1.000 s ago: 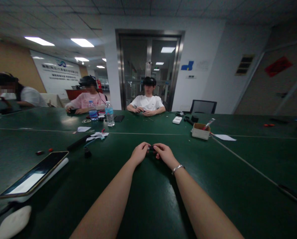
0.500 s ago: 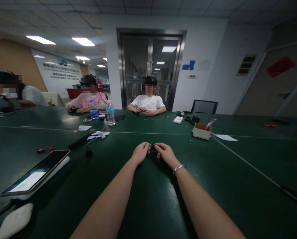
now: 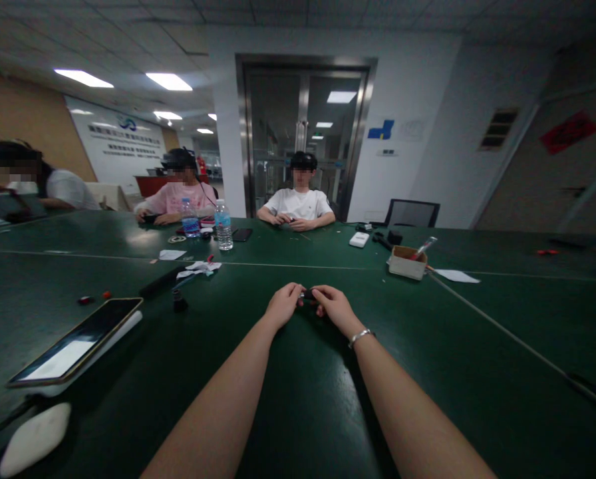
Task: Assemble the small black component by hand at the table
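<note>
A small dark object (image 3: 307, 294) with a lighter, shiny end at its left side is held between my two hands, just above or on the green table (image 3: 308, 386). Its kind is too small to make out. My left hand (image 3: 282, 306) pinches the lighter end with closed fingers. On the other side my right hand (image 3: 335, 307), below a silver bracelet (image 3: 362, 338), has its fingers closed around the dark end. The fingers hide much of the object.
At left lie a phone (image 3: 78, 346) propped on a white thing, a pale mouse-like object (image 3: 36, 439), a small black piece (image 3: 179, 301) and crumpled paper (image 3: 198, 268). Bottles (image 3: 223, 226) stand farther back. A small box (image 3: 406, 262) sits at right. Several people sit across the table.
The whole view has shifted very slightly. Both hands keep their hold on the small dark object, with hardly any visible movement.
</note>
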A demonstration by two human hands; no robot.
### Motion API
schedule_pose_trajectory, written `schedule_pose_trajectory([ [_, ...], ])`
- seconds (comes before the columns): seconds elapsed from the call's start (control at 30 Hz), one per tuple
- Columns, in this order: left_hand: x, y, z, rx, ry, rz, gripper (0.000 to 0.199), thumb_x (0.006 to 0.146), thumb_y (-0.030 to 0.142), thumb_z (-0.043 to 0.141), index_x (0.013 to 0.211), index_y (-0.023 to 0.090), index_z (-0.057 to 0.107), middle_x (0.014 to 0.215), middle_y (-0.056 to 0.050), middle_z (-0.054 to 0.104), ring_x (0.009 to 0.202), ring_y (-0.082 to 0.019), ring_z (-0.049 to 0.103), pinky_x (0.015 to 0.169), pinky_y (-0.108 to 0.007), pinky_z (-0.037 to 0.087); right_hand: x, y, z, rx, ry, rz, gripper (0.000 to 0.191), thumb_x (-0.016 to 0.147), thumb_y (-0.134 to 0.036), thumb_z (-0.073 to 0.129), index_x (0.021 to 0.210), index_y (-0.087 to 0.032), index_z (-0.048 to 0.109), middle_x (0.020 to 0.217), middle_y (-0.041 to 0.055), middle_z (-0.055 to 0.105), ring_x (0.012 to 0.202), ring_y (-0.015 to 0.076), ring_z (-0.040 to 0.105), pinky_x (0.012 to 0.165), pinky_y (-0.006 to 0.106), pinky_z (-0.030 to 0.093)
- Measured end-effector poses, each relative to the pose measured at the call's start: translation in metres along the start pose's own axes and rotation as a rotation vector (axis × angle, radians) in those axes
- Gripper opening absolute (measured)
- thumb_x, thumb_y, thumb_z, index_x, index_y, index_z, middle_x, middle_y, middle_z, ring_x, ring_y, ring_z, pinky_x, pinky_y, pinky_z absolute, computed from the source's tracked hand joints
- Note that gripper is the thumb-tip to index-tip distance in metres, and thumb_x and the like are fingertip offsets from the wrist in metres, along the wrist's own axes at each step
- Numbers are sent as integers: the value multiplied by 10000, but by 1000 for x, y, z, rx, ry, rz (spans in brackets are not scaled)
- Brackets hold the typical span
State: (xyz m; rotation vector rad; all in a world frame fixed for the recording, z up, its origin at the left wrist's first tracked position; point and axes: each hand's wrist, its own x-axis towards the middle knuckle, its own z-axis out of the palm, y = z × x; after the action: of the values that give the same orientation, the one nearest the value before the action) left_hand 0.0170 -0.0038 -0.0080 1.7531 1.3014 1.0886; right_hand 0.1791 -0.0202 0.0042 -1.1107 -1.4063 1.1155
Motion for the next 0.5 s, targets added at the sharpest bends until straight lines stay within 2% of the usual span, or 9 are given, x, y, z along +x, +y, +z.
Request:
schedule_pose_trajectory([
  [0.13, 0, 1, 1, 24, 15, 7, 304, 865, 385, 439, 1009, 214, 646, 858, -26, 662, 777, -146, 590, 733, -257, 451, 0, 1, 0, 5, 1, -1, 248, 775, -302, 629, 947, -124, 628, 619, -16, 610, 397, 57, 504, 402, 174, 417],
  [0.27, -1, 2, 0, 20, 5, -1, 352, 884, 402, 393, 1007, 197, 651, 795, -31, 654, 750, -153, 590, 724, -266, 453, 1, 2, -1, 7, -4, 1, 249, 784, -298, 621, 957, -120, 624, 624, -12, 611, 399, 60, 507, 399, 177, 418],
  [0.4, -2, 2, -1, 16, 6, 34, 319, 874, 385, 429, 1020, 206, 648, 857, -33, 663, 789, -151, 594, 741, -261, 451, 1, 1, -1, -2, -1, -3, 249, 785, -299, 626, 959, -122, 629, 630, -6, 617, 404, 62, 511, 401, 177, 419],
  [0.5, -1, 1, 0, 7, -1, 9, 357, 888, 412, 394, 1022, 194, 643, 810, -31, 657, 748, -148, 588, 724, -265, 453, 0, 0, -1, -12, -2, -5, 244, 794, -290, 615, 968, -120, 630, 641, -2, 620, 411, 64, 518, 406, 178, 423],
])
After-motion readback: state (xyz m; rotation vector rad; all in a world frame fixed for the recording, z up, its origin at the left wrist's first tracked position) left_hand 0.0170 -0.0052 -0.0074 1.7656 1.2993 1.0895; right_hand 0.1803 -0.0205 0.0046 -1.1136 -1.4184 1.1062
